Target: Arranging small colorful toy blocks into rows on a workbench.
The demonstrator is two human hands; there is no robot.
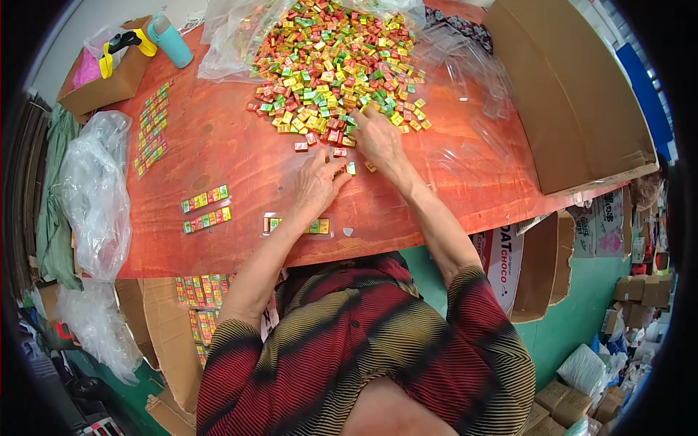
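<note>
1. Head view: the pile of small coloured boxes (334,62) lies on the red table (396,214).
2. The right hand (374,138), half curled, is at this pile's near edge (its hold I cannot tell).
3. The left hand (317,182), nearer than the pile, bends its fingers beside loose boxes (351,168); holding is unclear.

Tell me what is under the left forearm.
Small coloured blocks in clear plastic show on both sides of the left forearm, on the red table. The middle stretch is covered, so what fills it cannot be seen.
</note>
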